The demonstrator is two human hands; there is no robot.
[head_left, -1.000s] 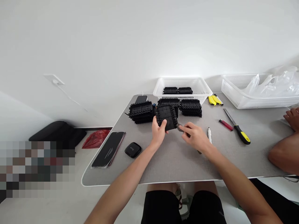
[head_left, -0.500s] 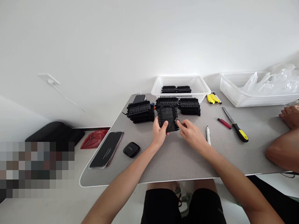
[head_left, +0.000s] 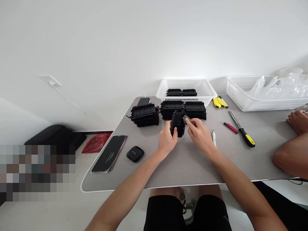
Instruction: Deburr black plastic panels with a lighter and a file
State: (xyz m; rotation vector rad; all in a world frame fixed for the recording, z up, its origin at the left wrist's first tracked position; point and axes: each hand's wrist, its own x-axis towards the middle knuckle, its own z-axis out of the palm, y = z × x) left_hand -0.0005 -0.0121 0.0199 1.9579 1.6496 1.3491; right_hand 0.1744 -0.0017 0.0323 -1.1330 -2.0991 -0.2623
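Observation:
My left hand (head_left: 167, 140) grips a black plastic part with toothed edges (head_left: 178, 125), tilted and held above the table. My right hand (head_left: 198, 132) pinches a small grey piece (head_left: 185, 119) against the upper right side of that part; its exact kind is hard to make out. Just beyond my hands lie stacks of similar black parts, one in the middle (head_left: 171, 106) and one to its right (head_left: 196, 110). Another stack (head_left: 143, 115) stands to the left.
A white basket (head_left: 209, 91) at the back holds more black parts. To the right are a marker (head_left: 214, 138), a red-handled blade (head_left: 231, 127), a file (head_left: 245, 136) and a co-worker's arm (head_left: 292, 154). A phone-like slab (head_left: 109, 154) and black case (head_left: 135, 154) lie left.
My left hand has turned the black part from facing me flat to a steeper, narrower angle and shifted it slightly right. My right hand has moved slightly up and right with the grey piece.

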